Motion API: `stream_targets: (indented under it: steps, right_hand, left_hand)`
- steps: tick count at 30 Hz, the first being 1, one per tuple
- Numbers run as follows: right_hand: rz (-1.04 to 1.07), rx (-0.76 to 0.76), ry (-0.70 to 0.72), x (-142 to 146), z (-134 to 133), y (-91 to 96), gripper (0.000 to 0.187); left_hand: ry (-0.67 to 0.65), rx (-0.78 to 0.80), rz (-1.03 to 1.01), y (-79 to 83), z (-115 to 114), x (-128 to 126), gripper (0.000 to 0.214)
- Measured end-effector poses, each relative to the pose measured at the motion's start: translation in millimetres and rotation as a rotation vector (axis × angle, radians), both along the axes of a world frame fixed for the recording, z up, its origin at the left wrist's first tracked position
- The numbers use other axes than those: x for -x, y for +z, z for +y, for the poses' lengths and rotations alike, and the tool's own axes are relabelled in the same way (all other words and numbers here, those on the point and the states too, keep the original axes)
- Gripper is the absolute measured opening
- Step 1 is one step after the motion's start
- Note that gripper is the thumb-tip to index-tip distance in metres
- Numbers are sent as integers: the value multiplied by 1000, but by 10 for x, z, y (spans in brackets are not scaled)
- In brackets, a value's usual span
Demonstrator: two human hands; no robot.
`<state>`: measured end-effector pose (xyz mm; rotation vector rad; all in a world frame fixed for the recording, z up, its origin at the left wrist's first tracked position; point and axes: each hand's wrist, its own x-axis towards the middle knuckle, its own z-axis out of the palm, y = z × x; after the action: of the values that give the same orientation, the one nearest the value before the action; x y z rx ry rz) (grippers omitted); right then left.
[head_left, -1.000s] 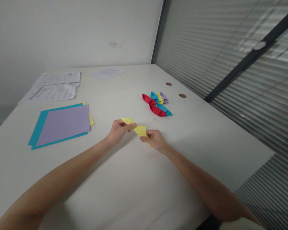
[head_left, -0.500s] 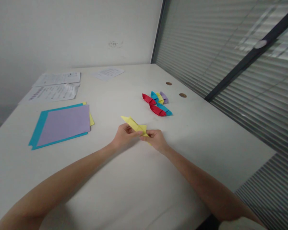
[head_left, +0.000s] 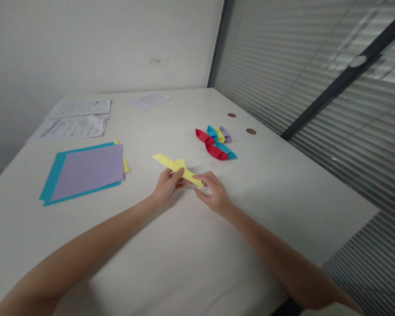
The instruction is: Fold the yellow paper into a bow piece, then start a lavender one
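Yellow folded-paper strip (head_left: pixel 166 162) runs 10-to-4 o'clock, my left hand (head_left: pixel 165 186) pinching mid-length, right hand (head_left: pixel 217 195) parted around its 4-o'clock tip.

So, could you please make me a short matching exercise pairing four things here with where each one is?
Things:
1. Folded yellow paper
2. Purple sheet
3. Lone printed sheet
4. Cluster of small folded pieces

Places:
A. Overlying blue sheets
B. Beyond the right hand
C. In the left hand
D. Near the wall

Pairs: 1-C, 2-A, 3-D, 4-B
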<state>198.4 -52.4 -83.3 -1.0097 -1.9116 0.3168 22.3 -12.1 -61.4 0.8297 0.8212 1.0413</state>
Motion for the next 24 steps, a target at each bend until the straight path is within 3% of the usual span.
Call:
stream_targets:
  steps: [8,18,24]
  right_hand:
    - [-57,-128,-6,-80,13,29,33]
    - [120,-83,-7,-83,15,49,19]
    - [142,-38,43,-126,47,48,12]
  left_hand:
    - [-62,-33,24,34,-40,-10,43]
    - [-48,-81,58,-20,-20,-1,34]
    - [-156,-9,28,-8,-32,8,35]
